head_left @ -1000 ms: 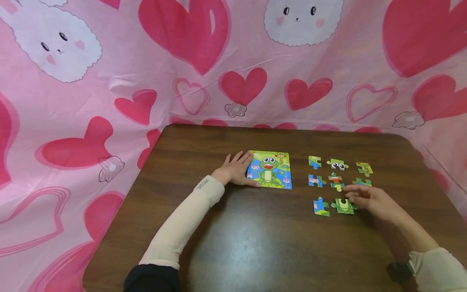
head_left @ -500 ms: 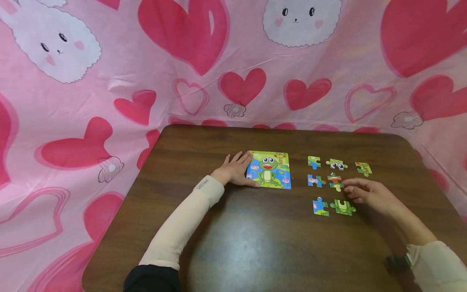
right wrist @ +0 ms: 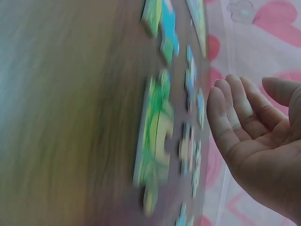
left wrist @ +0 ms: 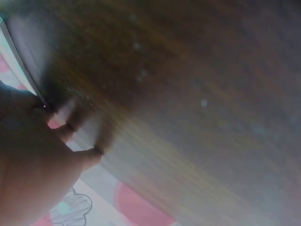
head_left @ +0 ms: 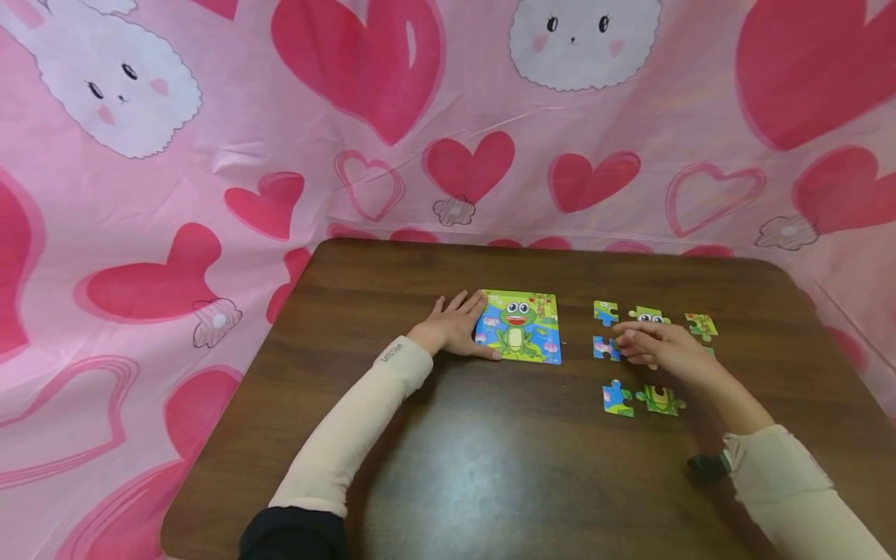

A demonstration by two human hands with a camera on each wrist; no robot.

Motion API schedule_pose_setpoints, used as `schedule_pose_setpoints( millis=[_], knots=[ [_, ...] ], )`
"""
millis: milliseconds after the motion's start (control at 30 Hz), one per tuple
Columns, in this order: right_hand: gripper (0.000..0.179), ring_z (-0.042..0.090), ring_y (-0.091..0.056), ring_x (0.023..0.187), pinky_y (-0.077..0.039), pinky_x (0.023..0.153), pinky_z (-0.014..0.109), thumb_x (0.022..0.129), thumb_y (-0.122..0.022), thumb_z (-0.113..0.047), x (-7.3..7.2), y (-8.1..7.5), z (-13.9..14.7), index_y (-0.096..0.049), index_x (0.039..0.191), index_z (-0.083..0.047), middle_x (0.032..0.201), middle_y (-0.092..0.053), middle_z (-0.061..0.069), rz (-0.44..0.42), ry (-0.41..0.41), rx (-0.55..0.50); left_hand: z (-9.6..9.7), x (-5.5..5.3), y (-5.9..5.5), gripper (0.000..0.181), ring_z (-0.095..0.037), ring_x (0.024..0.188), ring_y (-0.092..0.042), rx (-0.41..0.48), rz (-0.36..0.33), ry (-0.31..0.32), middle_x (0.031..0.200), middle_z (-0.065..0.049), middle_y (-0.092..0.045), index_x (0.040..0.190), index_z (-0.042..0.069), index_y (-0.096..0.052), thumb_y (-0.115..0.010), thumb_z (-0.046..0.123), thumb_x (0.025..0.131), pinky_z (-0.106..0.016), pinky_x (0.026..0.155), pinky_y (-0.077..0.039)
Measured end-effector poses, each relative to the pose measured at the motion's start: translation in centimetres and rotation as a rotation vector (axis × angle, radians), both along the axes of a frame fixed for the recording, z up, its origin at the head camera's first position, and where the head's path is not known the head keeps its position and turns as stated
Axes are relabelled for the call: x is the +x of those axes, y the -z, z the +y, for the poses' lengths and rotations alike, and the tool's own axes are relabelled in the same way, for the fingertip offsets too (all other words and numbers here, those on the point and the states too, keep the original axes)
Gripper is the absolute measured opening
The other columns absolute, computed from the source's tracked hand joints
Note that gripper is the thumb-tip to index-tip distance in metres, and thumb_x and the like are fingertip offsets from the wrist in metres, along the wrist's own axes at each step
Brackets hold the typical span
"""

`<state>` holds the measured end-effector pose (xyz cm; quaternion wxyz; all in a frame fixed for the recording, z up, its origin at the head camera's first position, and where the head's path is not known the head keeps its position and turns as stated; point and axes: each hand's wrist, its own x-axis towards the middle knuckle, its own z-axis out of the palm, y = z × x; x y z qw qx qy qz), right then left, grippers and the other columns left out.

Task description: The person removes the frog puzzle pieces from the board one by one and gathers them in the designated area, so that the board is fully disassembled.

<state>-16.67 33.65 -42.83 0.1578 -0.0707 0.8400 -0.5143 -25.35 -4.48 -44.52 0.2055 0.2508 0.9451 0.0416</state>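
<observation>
My left hand (head_left: 456,327) lies with fingers spread over the left edge of a square frog picture card (head_left: 526,311). In the left wrist view its fingers (left wrist: 87,159) reach across the wooden surface. My right hand (head_left: 661,348) hovers palm-down over the middle row of loose jigsaw pieces, its fingers loosely bent and nothing seen between them. Its fingertips are close to the blue and pink piece (head_left: 603,348). The centre piece is mostly hidden beneath this hand. The right wrist view shows the hand (right wrist: 263,136) beside the frog-body piece (right wrist: 157,141), which lies flat.
Across the top row lie a corner piece (head_left: 605,312), the frog-eyes piece (head_left: 645,314) and a tree piece (head_left: 701,325). A blue corner piece (head_left: 617,400) lies nearer me. Behind the brown table (head_left: 448,467) hangs a pink heart-patterned cloth (head_left: 532,140).
My right hand has moved left and slightly away from me, from the right of the pieces to over the middle row. The left hand and the card have stayed in place.
</observation>
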Motion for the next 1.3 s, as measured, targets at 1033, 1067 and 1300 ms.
schedule_pose_setpoints(
  millis=[1033, 1067, 1300],
  knots=[
    [0.044, 0.035, -0.068, 0.110, -0.059, 0.091, 0.041, 0.108, -0.049, -0.024, -6.4, 0.9, -10.7, -0.054, 0.144, 0.001, 0.139, -0.060, 0.028, -0.088, -0.103, 0.059, 0.3, -0.1, -0.2, 0.120, -0.024, 0.160, 0.005, 0.000, -0.002, -0.004, 0.173, 0.006, 0.007, 0.165, 0.023, 0.002, -0.056, 0.085, 0.080, -0.058, 0.127, -0.001],
    [0.043, 0.034, -0.068, 0.109, -0.059, 0.091, 0.041, 0.108, -0.049, -0.024, -6.5, 0.9, -10.7, -0.055, 0.143, 0.000, 0.139, -0.060, 0.027, -0.089, -0.098, 0.066, 0.3, -0.1, -0.2, 0.120, -0.024, 0.160, 0.004, 0.001, -0.001, -0.002, 0.173, 0.006, 0.007, 0.165, 0.023, 0.002, -0.056, 0.085, 0.080, -0.058, 0.127, -0.001],
    [0.040, 0.030, -0.068, 0.108, -0.059, 0.091, 0.040, 0.108, -0.049, -0.023, -7.0, 1.3, -10.9, -0.057, 0.141, -0.002, 0.137, -0.062, 0.024, -0.089, -0.109, 0.101, 0.0, -0.1, 0.0, 0.120, -0.023, 0.160, 0.005, -0.001, -0.006, -0.014, 0.173, 0.007, 0.007, 0.165, 0.024, 0.003, -0.056, 0.086, 0.080, -0.058, 0.127, -0.001]
  ],
)
